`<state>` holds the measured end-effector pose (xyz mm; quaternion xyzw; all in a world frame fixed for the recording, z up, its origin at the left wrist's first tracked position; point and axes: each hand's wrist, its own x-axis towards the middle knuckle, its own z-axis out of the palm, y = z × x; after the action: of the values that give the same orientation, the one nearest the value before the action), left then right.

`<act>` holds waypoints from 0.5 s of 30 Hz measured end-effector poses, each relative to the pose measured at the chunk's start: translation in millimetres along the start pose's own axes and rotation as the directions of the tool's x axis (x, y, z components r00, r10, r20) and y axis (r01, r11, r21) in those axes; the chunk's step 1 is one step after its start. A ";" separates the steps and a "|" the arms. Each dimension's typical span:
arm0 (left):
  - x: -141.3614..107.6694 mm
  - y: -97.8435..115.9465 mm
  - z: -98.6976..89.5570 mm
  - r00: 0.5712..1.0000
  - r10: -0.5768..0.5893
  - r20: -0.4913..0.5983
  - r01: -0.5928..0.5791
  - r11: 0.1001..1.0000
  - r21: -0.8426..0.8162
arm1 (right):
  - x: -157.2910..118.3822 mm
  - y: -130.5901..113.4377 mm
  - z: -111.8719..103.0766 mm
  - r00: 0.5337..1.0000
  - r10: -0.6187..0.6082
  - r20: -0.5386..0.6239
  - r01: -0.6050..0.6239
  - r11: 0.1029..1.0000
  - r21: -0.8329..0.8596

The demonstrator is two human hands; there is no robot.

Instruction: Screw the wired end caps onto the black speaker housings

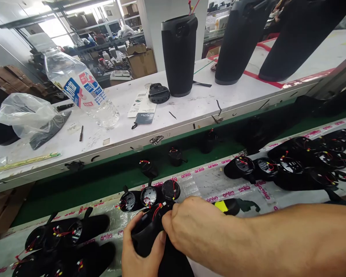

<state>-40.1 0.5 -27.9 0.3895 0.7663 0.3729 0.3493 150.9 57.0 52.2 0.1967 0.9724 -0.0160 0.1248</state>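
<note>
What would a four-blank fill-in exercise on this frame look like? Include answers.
1. The left hand holds a black cylinder, and the bright wires at its mouth are ____.
2. The pink letters on the tape spell ____.
3. The clear bottle sits on a ____ bench.
4. The long strip between bench and tape is colored ____.

Missing words: red; anko; white; green.

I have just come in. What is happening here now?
Someone is handling a black housing: the left hand holds its side, while the right hand is at its top, close to red wires. Exactly what the right fingertips touch is hidden. Other black housings are grouped on both sides. A water bottle stands on the white bench.
</note>
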 end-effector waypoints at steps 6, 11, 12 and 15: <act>9.7 -26.6 -3.4 0.963 -0.087 0.255 0.215 0.819 -0.531 | -6.4 12.0 40.9 0.929 0.156 -0.335 -0.098 0.978 0.186; 9.9 -24.3 -1.7 0.921 -0.037 0.388 0.276 0.763 -0.584 | -15.3 23.4 47.4 0.921 0.213 -0.326 -0.136 0.960 0.243; 9.5 -23.0 -1.6 0.921 -0.022 0.390 0.262 0.774 -0.576 | -15.3 24.0 46.8 0.925 0.211 -0.317 -0.136 0.960 0.243; 8.7 -19.9 -1.7 0.923 0.019 0.384 0.225 0.784 -0.579 | -11.1 23.7 43.9 0.939 0.175 -0.298 -0.107 0.967 0.231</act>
<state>-52.1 -0.8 -45.9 0.2748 0.5445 0.5005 0.6144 180.3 71.0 12.9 0.2782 0.9558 -0.0785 -0.0530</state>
